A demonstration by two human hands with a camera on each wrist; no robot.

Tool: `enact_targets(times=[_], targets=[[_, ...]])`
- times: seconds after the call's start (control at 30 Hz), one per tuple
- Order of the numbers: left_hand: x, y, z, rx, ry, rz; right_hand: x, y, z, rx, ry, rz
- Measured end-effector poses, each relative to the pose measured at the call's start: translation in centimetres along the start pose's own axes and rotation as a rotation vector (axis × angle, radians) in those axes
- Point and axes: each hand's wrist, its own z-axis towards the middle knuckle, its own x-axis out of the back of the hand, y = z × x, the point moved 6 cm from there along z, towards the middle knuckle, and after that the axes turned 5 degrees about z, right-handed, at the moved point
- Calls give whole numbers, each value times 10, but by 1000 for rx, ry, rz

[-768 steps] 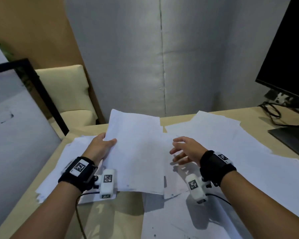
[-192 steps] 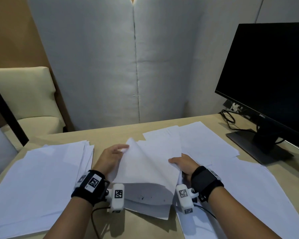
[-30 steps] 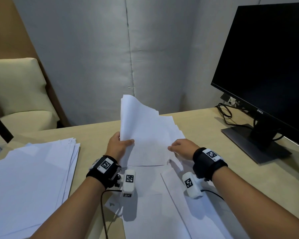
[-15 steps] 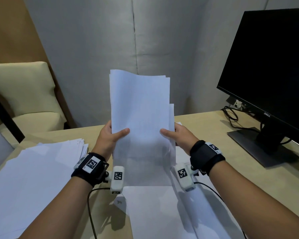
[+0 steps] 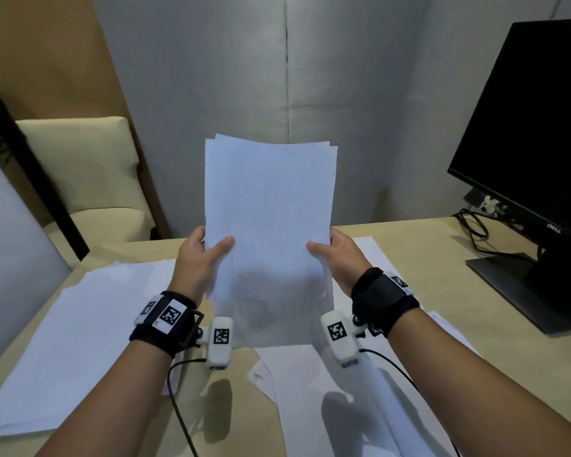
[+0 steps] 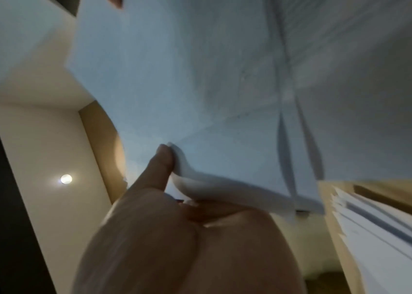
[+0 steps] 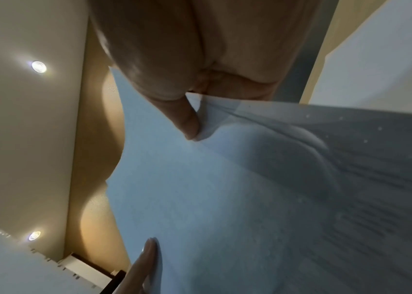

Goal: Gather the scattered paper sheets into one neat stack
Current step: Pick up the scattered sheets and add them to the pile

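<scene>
I hold a bundle of white paper sheets (image 5: 269, 232) upright above the tan desk (image 5: 442, 285), its bottom edge down near the desk top. My left hand (image 5: 200, 258) grips the bundle's left edge, thumb in front. My right hand (image 5: 338, 258) grips its right edge the same way. The left wrist view shows the sheets (image 6: 225, 99) with my thumb (image 6: 162, 161) pressed on them; the right wrist view shows the sheets (image 7: 225, 189) pinched under my thumb (image 7: 187, 121). A large stack of gathered paper (image 5: 80, 341) lies at the left. Loose sheets (image 5: 327, 407) lie flat in front of me and under my right arm.
A black monitor (image 5: 534, 127) on its stand (image 5: 541, 291) occupies the right side, with cables (image 5: 475, 229) behind it. A grey padded partition (image 5: 277, 94) backs the desk. A cream chair (image 5: 89, 173) stands beyond the desk's left corner.
Within the last second both hands lifted the loose sheets off the desk and turned them upright. The bundle's top edges now line up more closely than half a second ago.
</scene>
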Motion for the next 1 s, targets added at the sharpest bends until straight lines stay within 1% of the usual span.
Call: enact_targets(times=[0.07, 0.17, 0.3, 0.37, 0.43, 0.53, 0.63, 0.7, 0.8, 1.0], targets=[[14, 3, 0, 17, 42, -14, -15, 1, -1, -28, -21, 12], [37, 3, -1, 35, 92, 32, -41, 5, 0, -65, -72, 39], [76, 0, -7, 78, 51, 148, -71, 10, -1, -114, -112, 104], [99, -3, -13, 95, 48, 217, -88, 13, -1, -125, -138, 93], [124, -7, -17, 100, 103, 273, -107, 22, -2, -162, -175, 25], [160, -15, -21, 134, 225, 350, -139, 44, -10, -245, -255, -138], [194, -31, -25, 240, 279, 397, -167, 61, -23, -302, -350, -235], [216, -42, -29, 296, 289, 445, -182, 68, -30, -340, -401, -262], [243, -53, -35, 340, 263, 555, -199, 79, -37, -380, -436, -272], [275, -68, -46, 417, 205, 750, -214, 104, -31, -383, -382, -315]])
